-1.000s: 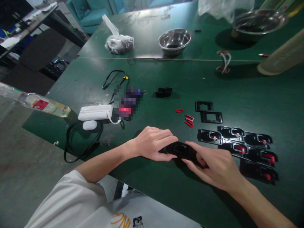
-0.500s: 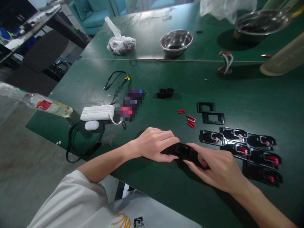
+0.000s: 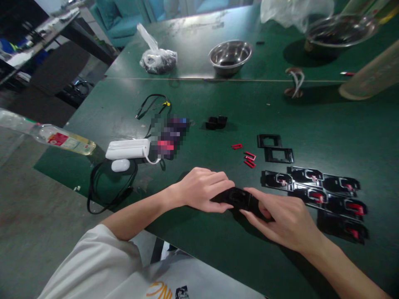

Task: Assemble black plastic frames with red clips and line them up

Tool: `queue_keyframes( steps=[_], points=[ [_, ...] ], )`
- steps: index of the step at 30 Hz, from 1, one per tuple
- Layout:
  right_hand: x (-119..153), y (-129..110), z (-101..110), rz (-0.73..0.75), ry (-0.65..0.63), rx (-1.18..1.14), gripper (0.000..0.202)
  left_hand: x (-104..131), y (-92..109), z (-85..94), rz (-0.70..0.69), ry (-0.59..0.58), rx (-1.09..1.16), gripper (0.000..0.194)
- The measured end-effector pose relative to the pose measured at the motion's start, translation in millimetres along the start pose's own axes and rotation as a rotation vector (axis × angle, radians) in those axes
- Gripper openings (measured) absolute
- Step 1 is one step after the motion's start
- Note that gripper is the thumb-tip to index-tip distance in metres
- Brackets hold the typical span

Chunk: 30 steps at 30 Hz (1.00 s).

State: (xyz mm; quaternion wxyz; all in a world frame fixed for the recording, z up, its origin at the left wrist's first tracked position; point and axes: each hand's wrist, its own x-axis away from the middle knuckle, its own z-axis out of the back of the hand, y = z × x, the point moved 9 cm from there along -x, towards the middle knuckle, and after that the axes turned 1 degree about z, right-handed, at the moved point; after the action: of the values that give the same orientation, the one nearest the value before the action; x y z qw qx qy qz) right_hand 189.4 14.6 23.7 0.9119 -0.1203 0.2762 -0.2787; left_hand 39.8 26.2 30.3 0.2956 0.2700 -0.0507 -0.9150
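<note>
Between my two hands is a black plastic part, just above the green table's near edge. My left hand grips its left end, and my right hand pinches its right end between thumb and fingers. Several black assemblies with red pieces inside lie in rows to the right of my right hand. Behind the held part are small red clips, and two black frames touch each other beside them. Farther back sit small black blocks.
On the left are a phone, a white power bank, black cables and a leaning bottle. Toward the back stand a metal bowl, a tied plastic bag, a larger bowl and a cylinder.
</note>
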Motion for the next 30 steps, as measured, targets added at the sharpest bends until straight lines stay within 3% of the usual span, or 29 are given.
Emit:
queue_keyframes(
  steps=[30],
  points=[
    [0.4, 1.4, -3.2, -0.016, -0.027, 0.019, 0.032, 2.2, -0.6, -5.9, 0.002, -0.05, -0.019, 0.038]
  ],
)
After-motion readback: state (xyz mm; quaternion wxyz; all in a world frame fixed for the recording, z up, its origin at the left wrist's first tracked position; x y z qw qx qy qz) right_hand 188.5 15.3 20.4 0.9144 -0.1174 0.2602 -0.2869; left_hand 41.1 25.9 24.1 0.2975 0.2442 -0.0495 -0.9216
